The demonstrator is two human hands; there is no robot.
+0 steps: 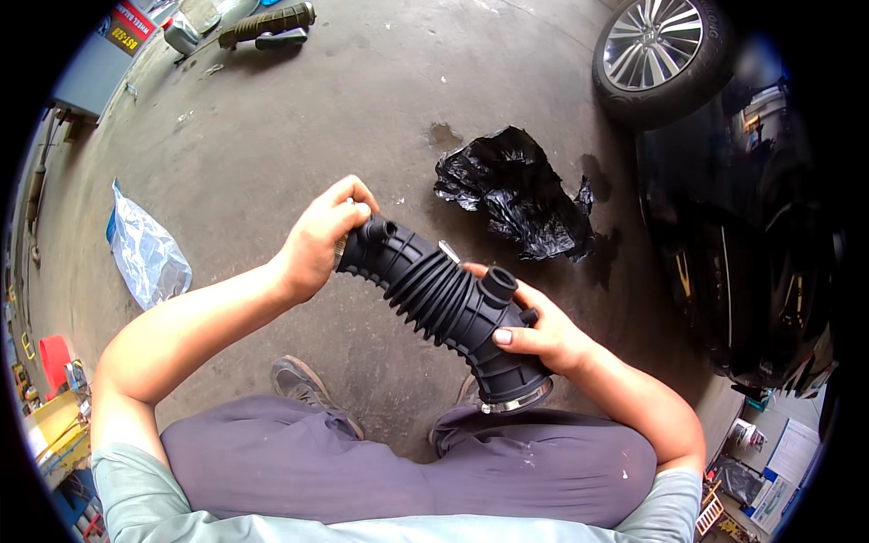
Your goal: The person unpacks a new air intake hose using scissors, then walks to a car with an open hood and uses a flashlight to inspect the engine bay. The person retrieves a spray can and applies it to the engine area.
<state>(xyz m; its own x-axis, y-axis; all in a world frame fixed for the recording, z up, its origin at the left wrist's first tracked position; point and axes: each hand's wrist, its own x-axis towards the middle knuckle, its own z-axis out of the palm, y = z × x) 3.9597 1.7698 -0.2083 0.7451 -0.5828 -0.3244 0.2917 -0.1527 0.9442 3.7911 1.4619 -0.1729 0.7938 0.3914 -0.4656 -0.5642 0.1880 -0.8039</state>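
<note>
A black ribbed air intake hose [430, 288] is held up between my two hands, above my knees, slanting from upper left to lower right. My left hand [326, 237] is closed round its upper left end, partly hiding that end. Around the lower right part, beside a short round side port, wraps my right hand [543, 335], with the thumb on top and some fingers hidden behind. A metal hose clamp [518, 400] rings the lower opening. Another bit of shiny metal shows along the upper edge near the bellows.
On the concrete floor lie a crumpled black plastic bag [516, 195] and a clear plastic bag [149, 249]. A dark car [724, 217] with a wheel [656, 50] stands at right. A long ribbed part [267, 25] and a grey bottle [181, 36] are at the far left.
</note>
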